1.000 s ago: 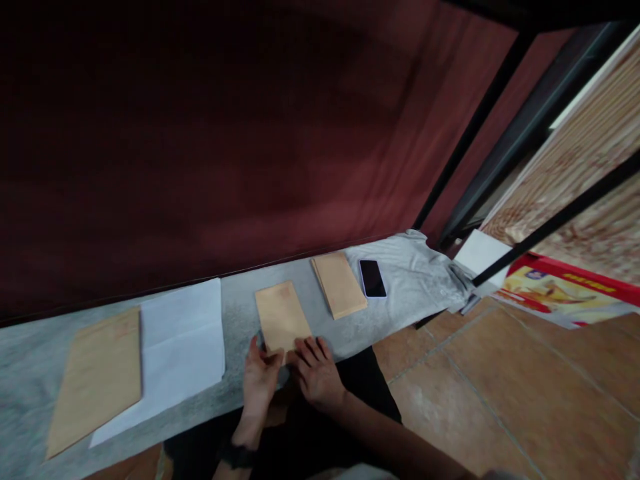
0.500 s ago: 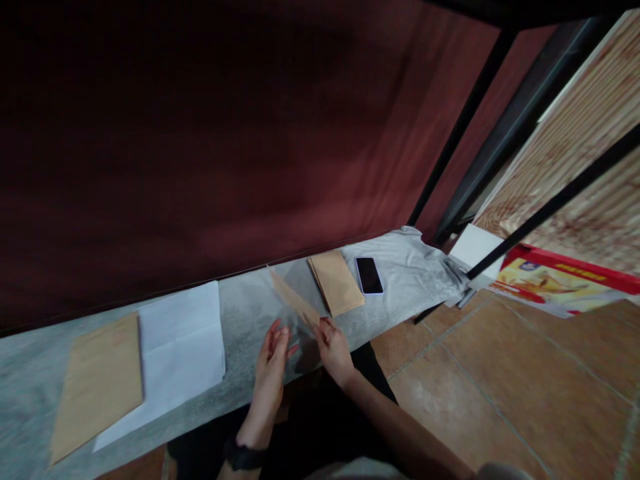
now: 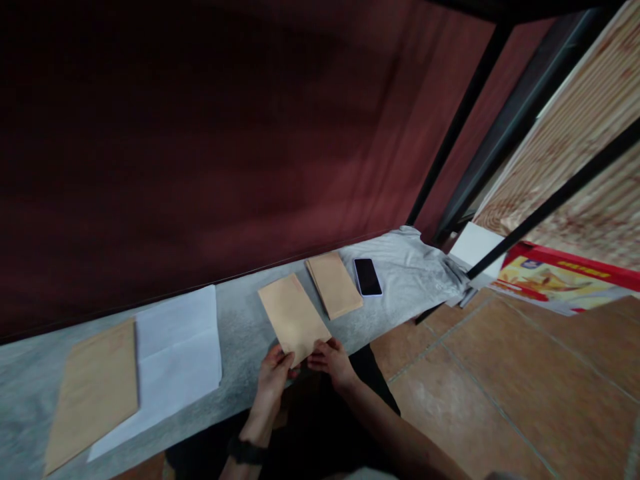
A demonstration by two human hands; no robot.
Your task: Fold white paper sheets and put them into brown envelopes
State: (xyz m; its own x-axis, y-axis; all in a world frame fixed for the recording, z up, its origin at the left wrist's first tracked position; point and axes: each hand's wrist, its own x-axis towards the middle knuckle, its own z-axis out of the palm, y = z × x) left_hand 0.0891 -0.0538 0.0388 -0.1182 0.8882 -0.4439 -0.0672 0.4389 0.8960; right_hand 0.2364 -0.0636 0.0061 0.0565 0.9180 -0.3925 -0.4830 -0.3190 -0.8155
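Note:
A small brown envelope point(image 3: 293, 318) lies flat-side up at the near edge of the grey-covered table point(image 3: 240, 327), and both hands hold it by its near end. My left hand point(image 3: 273, 379) pinches its near left corner. My right hand point(image 3: 331, 360) pinches its near right corner. A black band sits on my left wrist.
A stack of small brown envelopes point(image 3: 334, 283) and a black phone point(image 3: 367, 276) lie to the right. White paper sheets point(image 3: 173, 350) and a large brown envelope point(image 3: 95, 393) lie to the left. A dark red wall stands behind; tiled floor and a red-edged poster point(image 3: 560, 283) are at right.
The envelope lay flat a second ago, was lifted and turned on edge by my right hand half a second ago, and now faces up again, held by both hands.

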